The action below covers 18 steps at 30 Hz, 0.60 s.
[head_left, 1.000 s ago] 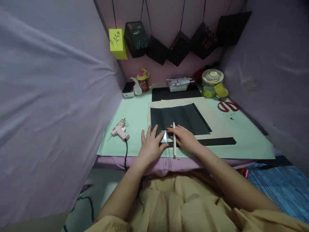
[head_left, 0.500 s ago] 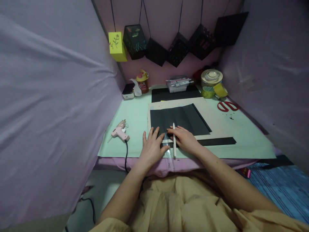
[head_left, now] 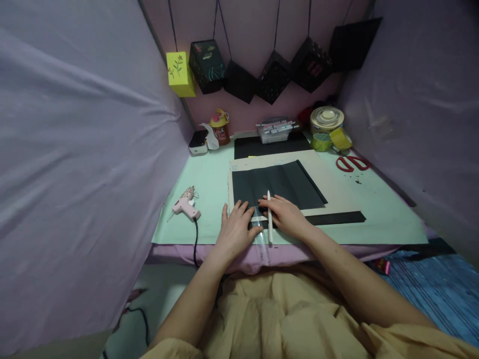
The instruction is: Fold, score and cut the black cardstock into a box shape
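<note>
A dark sheet [head_left: 277,184] with a folded right edge lies on a pale board [head_left: 333,192]. My left hand [head_left: 235,227] rests with fingers apart at the sheet's lower left corner, its thumb touching a clear ruler [head_left: 263,244]. The ruler points toward me and reaches over the table's front edge. My right hand [head_left: 286,215] is closed around a white pen [head_left: 270,219], which stands out between the fingers, beside the ruler. A black strip [head_left: 337,218] runs under both hands along the board's front.
A pink glue gun [head_left: 186,204] with a black cord lies at left. Red scissors [head_left: 352,163] lie at right. Behind are a bottle [head_left: 220,130], a pen box [head_left: 276,132] and tape rolls [head_left: 322,142]. Decorated boxes [head_left: 207,67] hang above. Cloth walls stand on both sides.
The fingers of my left hand have drawn slightly down and in toward the ruler. My right hand and the pen look nearly unchanged. The whole view has shifted a little.
</note>
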Each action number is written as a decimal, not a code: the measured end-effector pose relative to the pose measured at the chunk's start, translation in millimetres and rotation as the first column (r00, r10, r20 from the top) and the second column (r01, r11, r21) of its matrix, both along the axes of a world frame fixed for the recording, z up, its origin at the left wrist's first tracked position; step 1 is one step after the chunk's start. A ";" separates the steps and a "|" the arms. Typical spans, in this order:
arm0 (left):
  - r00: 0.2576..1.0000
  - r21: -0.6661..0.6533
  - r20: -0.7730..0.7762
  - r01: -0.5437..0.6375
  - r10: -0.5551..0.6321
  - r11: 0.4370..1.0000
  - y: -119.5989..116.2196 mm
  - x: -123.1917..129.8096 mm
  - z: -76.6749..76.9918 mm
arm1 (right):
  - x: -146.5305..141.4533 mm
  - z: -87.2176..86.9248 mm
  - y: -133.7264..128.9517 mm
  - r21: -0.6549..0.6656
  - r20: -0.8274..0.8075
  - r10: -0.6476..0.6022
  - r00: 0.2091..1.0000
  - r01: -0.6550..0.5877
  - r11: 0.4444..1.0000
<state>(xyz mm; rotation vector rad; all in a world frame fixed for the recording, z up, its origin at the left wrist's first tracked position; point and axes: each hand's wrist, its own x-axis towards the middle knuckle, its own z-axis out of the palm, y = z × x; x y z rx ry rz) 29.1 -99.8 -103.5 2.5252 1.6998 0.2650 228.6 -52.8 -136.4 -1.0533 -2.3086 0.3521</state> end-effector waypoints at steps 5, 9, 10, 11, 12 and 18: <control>1.000 -0.016 0.006 -0.003 0.003 1.000 0.1 0.0 1.0 | 0.0 -1.1 0.9 0.001 0.012 -0.001 1.000 0.001 1.000; 1.000 -0.024 0.013 0.005 -0.005 1.000 0.5 -0.8 1.1 | 0.3 -2.0 1.4 0.001 0.020 0.004 1.000 -0.004 1.000; 1.000 -0.026 0.014 0.006 -0.006 1.000 0.7 -1.1 1.0 | 0.3 -2.1 1.4 0.003 0.023 0.004 1.000 -0.004 1.000; 1.000 -0.026 0.014 0.007 -0.007 1.000 0.9 -1.4 0.8 | 0.3 -2.3 1.3 0.004 0.025 0.005 1.000 -0.005 1.000; 1.000 -0.026 0.015 0.009 -0.008 1.000 1.0 -1.6 0.6 | 0.2 -2.3 1.1 0.006 0.028 0.004 1.000 -0.004 1.000; 1.000 -0.025 0.017 0.010 -0.010 1.000 1.1 -1.5 1.6 | -0.3 -2.1 0.7 0.015 0.030 0.001 1.000 -0.001 1.000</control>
